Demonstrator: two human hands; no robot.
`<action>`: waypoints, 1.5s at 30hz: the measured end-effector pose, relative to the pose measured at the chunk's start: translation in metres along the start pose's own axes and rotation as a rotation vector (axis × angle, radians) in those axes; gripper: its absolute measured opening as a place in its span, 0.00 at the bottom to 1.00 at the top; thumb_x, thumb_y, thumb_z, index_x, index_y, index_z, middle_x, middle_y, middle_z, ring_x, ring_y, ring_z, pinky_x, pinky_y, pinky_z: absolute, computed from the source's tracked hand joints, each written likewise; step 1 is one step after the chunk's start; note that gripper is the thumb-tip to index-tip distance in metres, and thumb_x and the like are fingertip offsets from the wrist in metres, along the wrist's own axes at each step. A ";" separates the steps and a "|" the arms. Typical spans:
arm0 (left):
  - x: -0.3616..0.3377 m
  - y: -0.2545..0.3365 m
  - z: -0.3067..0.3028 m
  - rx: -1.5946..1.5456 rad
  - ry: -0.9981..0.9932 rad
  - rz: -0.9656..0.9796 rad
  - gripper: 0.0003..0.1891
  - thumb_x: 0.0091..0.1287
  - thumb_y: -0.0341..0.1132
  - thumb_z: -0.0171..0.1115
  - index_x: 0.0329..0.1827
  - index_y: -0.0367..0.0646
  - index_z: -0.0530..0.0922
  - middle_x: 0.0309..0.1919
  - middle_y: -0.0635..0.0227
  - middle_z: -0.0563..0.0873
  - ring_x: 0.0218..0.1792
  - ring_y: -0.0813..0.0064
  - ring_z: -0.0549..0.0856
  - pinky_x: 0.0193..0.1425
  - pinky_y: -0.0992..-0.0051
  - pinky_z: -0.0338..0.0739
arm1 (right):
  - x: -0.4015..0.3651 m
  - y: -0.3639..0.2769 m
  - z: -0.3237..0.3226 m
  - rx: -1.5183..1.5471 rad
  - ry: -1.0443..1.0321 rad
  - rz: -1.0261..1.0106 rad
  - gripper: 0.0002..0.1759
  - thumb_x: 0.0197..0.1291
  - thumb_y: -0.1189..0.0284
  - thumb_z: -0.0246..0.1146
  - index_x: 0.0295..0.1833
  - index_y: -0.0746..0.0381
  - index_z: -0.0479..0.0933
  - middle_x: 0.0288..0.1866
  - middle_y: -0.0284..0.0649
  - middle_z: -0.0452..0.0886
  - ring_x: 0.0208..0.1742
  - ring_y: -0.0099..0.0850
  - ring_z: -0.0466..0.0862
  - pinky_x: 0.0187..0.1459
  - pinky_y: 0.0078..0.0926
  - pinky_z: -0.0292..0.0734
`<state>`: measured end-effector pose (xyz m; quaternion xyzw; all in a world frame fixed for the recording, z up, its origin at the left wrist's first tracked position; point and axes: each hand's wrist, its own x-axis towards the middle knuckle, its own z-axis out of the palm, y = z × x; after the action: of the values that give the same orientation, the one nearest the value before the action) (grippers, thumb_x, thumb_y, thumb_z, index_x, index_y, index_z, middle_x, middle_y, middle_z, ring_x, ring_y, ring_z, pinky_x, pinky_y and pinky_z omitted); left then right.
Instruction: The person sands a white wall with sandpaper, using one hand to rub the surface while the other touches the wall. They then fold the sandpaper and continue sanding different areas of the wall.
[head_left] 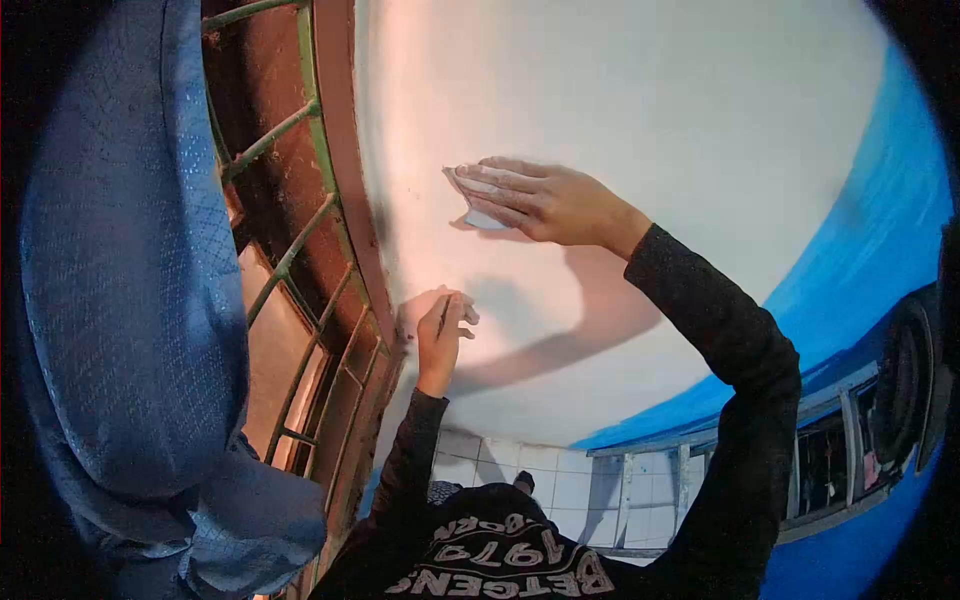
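Note:
My right hand (545,203) lies flat against the white wall (640,100), its fingers whitened with dust. Under those fingers is a folded piece of sandpaper (487,219), pressed to the wall, with its edge and one corner sticking out at the left. Lower down, close to the window frame, my left hand (443,335) is raised beside the wall with its fingers curled. A thin, dark, stick-like thing (443,314) shows in the left hand; its exact kind is too small to make out.
At the left, a barred window (290,250) with a brown frame (345,150) borders the wall, and a blue curtain (130,300) hangs before it. Blue paint (850,240) covers the wall's right side. Below are a tiled floor (570,490), a metal rack (690,470) and a round black object (905,375).

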<state>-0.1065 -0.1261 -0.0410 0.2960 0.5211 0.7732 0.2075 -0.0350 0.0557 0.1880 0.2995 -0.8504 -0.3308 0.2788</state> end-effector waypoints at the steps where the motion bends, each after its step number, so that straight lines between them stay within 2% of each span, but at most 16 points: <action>1: -0.003 -0.006 -0.002 0.016 -0.018 0.002 0.17 0.84 0.44 0.51 0.48 0.39 0.82 0.34 0.70 0.84 0.38 0.81 0.84 0.37 0.78 0.80 | -0.002 0.000 0.000 0.017 0.015 0.013 0.29 0.69 0.60 0.62 0.71 0.63 0.72 0.78 0.41 0.71 0.75 0.37 0.74 0.77 0.36 0.72; 11: -0.033 -0.040 -0.014 0.131 -0.042 -0.003 0.17 0.82 0.43 0.54 0.49 0.38 0.83 0.34 0.70 0.87 0.40 0.80 0.86 0.41 0.76 0.81 | -0.004 0.025 -0.024 -0.226 0.090 0.133 0.37 0.70 0.51 0.59 0.75 0.65 0.68 0.79 0.44 0.69 0.77 0.40 0.72 0.78 0.38 0.69; 15: -0.041 -0.046 -0.006 0.172 0.032 -0.009 0.15 0.79 0.42 0.59 0.51 0.38 0.83 0.38 0.68 0.88 0.44 0.78 0.87 0.43 0.76 0.81 | -0.004 0.010 -0.028 -0.188 0.078 0.217 0.38 0.68 0.53 0.62 0.76 0.65 0.67 0.81 0.48 0.66 0.78 0.42 0.70 0.80 0.41 0.66; 16: -0.040 -0.049 -0.003 0.263 0.070 0.079 0.14 0.78 0.40 0.61 0.53 0.38 0.82 0.42 0.66 0.88 0.47 0.76 0.87 0.44 0.75 0.81 | -0.007 -0.003 -0.016 0.013 0.106 0.215 0.39 0.70 0.52 0.60 0.76 0.68 0.66 0.81 0.50 0.65 0.79 0.42 0.70 0.80 0.41 0.66; 17: -0.041 -0.051 0.000 0.354 0.110 0.170 0.13 0.77 0.39 0.62 0.55 0.38 0.82 0.46 0.63 0.88 0.49 0.73 0.87 0.46 0.74 0.82 | -0.010 -0.020 -0.004 0.058 0.046 0.246 0.33 0.67 0.69 0.63 0.77 0.61 0.69 0.80 0.43 0.69 0.77 0.42 0.73 0.78 0.39 0.69; 20: -0.044 -0.042 0.005 0.388 0.056 0.219 0.12 0.76 0.35 0.62 0.57 0.39 0.81 0.53 0.59 0.86 0.53 0.68 0.86 0.48 0.71 0.83 | -0.015 -0.026 -0.005 0.012 0.024 0.199 0.33 0.67 0.70 0.63 0.77 0.61 0.68 0.80 0.43 0.70 0.76 0.42 0.74 0.78 0.38 0.71; 22: -0.047 -0.042 0.008 0.398 0.053 0.225 0.12 0.76 0.35 0.62 0.57 0.39 0.81 0.54 0.58 0.86 0.52 0.66 0.86 0.49 0.70 0.83 | -0.013 -0.003 -0.028 -0.072 0.130 0.158 0.38 0.66 0.56 0.64 0.75 0.66 0.68 0.80 0.47 0.68 0.79 0.42 0.70 0.78 0.41 0.69; 23: -0.050 -0.043 0.008 0.404 0.054 0.221 0.12 0.76 0.34 0.62 0.57 0.39 0.81 0.54 0.57 0.85 0.52 0.65 0.87 0.49 0.70 0.83 | -0.017 0.008 -0.029 -0.076 0.131 0.159 0.38 0.66 0.56 0.64 0.75 0.66 0.68 0.80 0.47 0.68 0.79 0.42 0.70 0.78 0.41 0.69; 25: -0.055 -0.044 0.008 0.412 0.017 0.163 0.13 0.75 0.33 0.63 0.59 0.40 0.80 0.59 0.57 0.83 0.58 0.61 0.84 0.53 0.67 0.83 | -0.021 0.022 -0.032 -0.340 0.104 0.248 0.40 0.64 0.56 0.65 0.77 0.65 0.67 0.80 0.45 0.68 0.78 0.43 0.71 0.78 0.42 0.70; 29: -0.060 -0.043 0.012 0.597 -0.003 0.315 0.23 0.73 0.33 0.64 0.70 0.43 0.75 0.75 0.53 0.69 0.74 0.52 0.69 0.72 0.56 0.70 | -0.028 -0.041 0.002 0.070 0.049 0.229 0.39 0.65 0.56 0.64 0.77 0.65 0.68 0.78 0.45 0.70 0.76 0.40 0.74 0.77 0.37 0.71; 33: -0.058 -0.044 0.011 0.659 -0.141 0.432 0.32 0.72 0.35 0.65 0.79 0.47 0.68 0.84 0.50 0.54 0.83 0.46 0.54 0.84 0.51 0.51 | -0.025 -0.022 -0.020 0.117 0.049 0.210 0.39 0.64 0.56 0.65 0.77 0.64 0.67 0.78 0.44 0.71 0.75 0.40 0.74 0.76 0.38 0.71; 36: -0.055 -0.049 0.014 0.682 -0.193 0.414 0.36 0.71 0.34 0.65 0.82 0.49 0.64 0.85 0.50 0.49 0.84 0.45 0.49 0.85 0.51 0.50 | -0.025 0.012 -0.033 -0.243 0.171 0.305 0.41 0.65 0.59 0.65 0.79 0.65 0.64 0.79 0.46 0.69 0.76 0.42 0.73 0.78 0.43 0.69; 39: -0.055 -0.056 0.022 0.676 -0.213 0.403 0.38 0.70 0.34 0.66 0.83 0.49 0.62 0.86 0.51 0.46 0.85 0.45 0.47 0.85 0.51 0.50 | -0.019 -0.025 -0.020 0.047 0.149 0.342 0.32 0.62 0.70 0.69 0.72 0.65 0.74 0.74 0.43 0.76 0.74 0.44 0.76 0.73 0.45 0.76; 41: -0.058 -0.060 0.026 0.670 -0.218 0.396 0.39 0.69 0.33 0.67 0.84 0.49 0.61 0.86 0.51 0.46 0.85 0.45 0.46 0.85 0.50 0.50 | -0.017 -0.054 -0.006 0.148 0.094 0.273 0.29 0.64 0.66 0.69 0.69 0.64 0.76 0.73 0.43 0.77 0.72 0.40 0.79 0.72 0.39 0.77; 43: -0.061 -0.059 0.027 0.644 -0.240 0.391 0.41 0.68 0.32 0.67 0.84 0.50 0.60 0.86 0.51 0.45 0.85 0.44 0.46 0.85 0.50 0.51 | -0.022 -0.051 -0.005 0.107 0.069 0.213 0.33 0.69 0.59 0.63 0.74 0.66 0.70 0.79 0.41 0.71 0.75 0.39 0.75 0.77 0.37 0.70; 45: -0.064 -0.059 0.025 0.647 -0.252 0.368 0.41 0.68 0.33 0.67 0.84 0.50 0.59 0.86 0.51 0.44 0.85 0.43 0.46 0.84 0.50 0.51 | -0.027 -0.024 -0.019 0.010 0.170 0.275 0.30 0.69 0.61 0.64 0.72 0.64 0.72 0.78 0.40 0.72 0.75 0.39 0.75 0.77 0.40 0.70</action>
<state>-0.0415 -0.1272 -0.1043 0.5272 0.6465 0.5509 0.0237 0.0032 0.0522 0.1748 0.2083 -0.8584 -0.2587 0.3910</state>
